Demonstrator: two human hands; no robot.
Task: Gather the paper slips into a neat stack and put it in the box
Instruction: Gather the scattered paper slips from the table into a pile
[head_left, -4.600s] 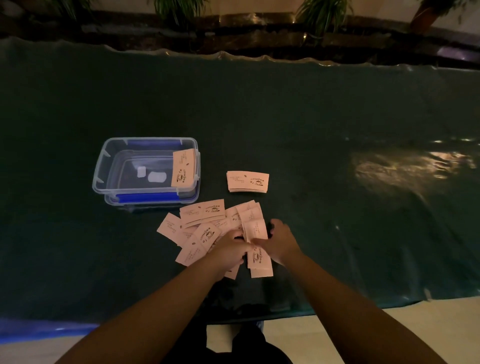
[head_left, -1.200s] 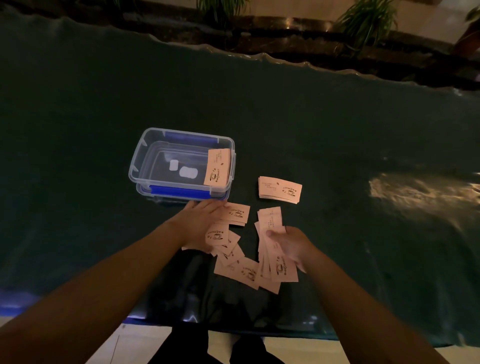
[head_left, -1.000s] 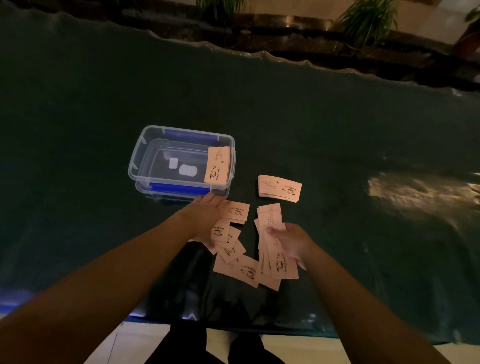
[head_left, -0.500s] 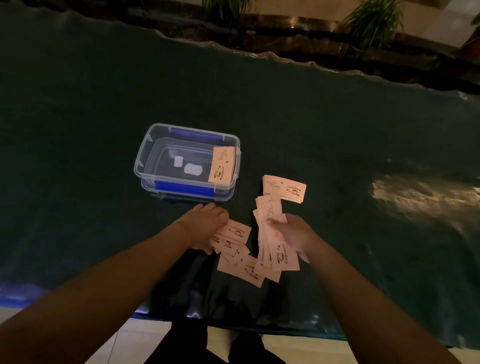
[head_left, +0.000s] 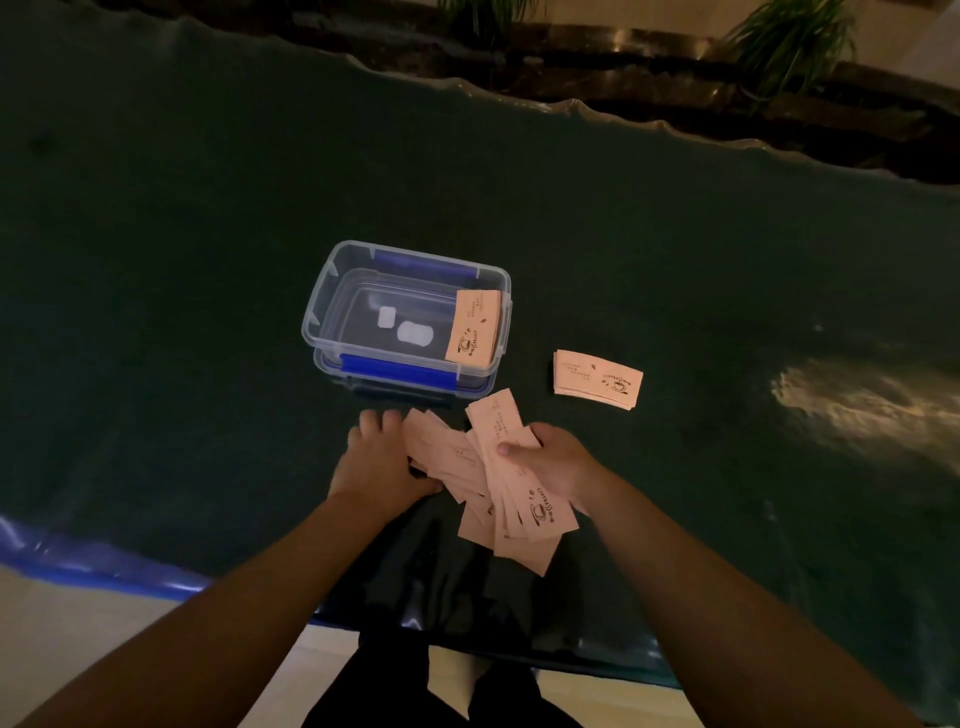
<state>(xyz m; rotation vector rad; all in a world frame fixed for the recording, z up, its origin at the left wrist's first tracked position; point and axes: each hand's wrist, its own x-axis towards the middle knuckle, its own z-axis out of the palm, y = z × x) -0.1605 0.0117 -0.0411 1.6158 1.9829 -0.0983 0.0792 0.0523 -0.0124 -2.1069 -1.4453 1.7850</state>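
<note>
Pale pink paper slips printed with a coffee cup lie fanned on the dark green table cover. My right hand grips a loose bundle of slips from the right side, thumb on top. My left hand rests flat on the cover, its fingers pressing against the left edge of several more slips. A neat small stack of slips lies apart to the upper right. The clear plastic box with blue clips stands just beyond my hands, with one stack of slips leaning inside its right wall.
The green cover spreads wide on all sides, with a bright light reflection at the right. The table's near edge runs just below my forearms. Potted plants stand beyond the far edge.
My left hand has swept the scattered slips rightward into the bundle that my right hand holds. The spread of loose slips has shrunk into one overlapping fan.
</note>
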